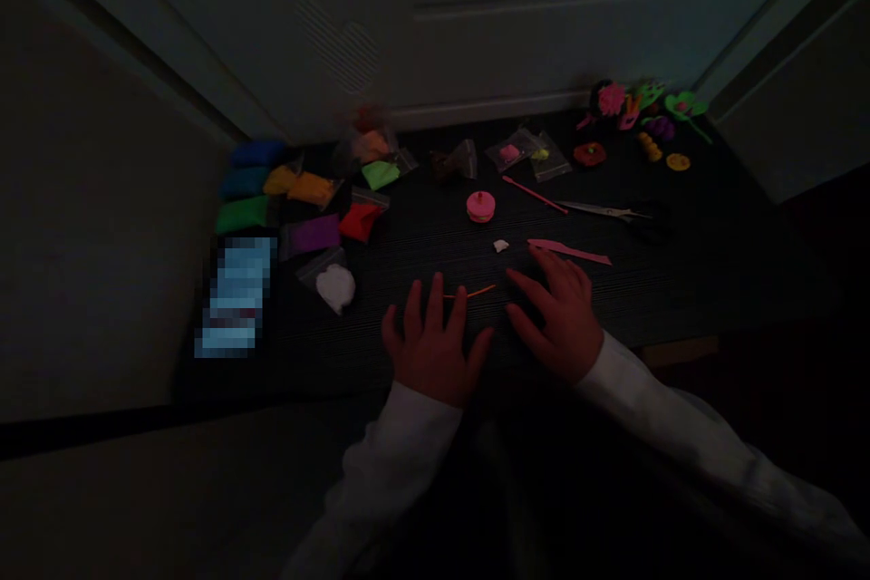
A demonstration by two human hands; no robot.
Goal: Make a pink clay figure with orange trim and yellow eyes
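A thin orange strand of modelling clay point(481, 291) lies on the dark table in front of me. My left hand point(436, 340) rests with spread fingers over the strand's left part, which the fingers partly cover. My right hand point(558, 313) is open just right of the strand's end, fingers apart, with nothing seen in it. By its fingertips is a pink clay modelling tool point(571, 251). A small white lump of clay point(501, 246) and a round pink clay piece with a red top point(480, 207) sit farther back.
Bags of coloured clay, among them a purple one point(314, 234) and a white one point(335, 287), lie at left beside a blurred lit screen point(237, 294). Scissors point(604, 210) and a thin pink tool point(536, 195) are at right. Clay figures point(612, 98) stand at the back right.
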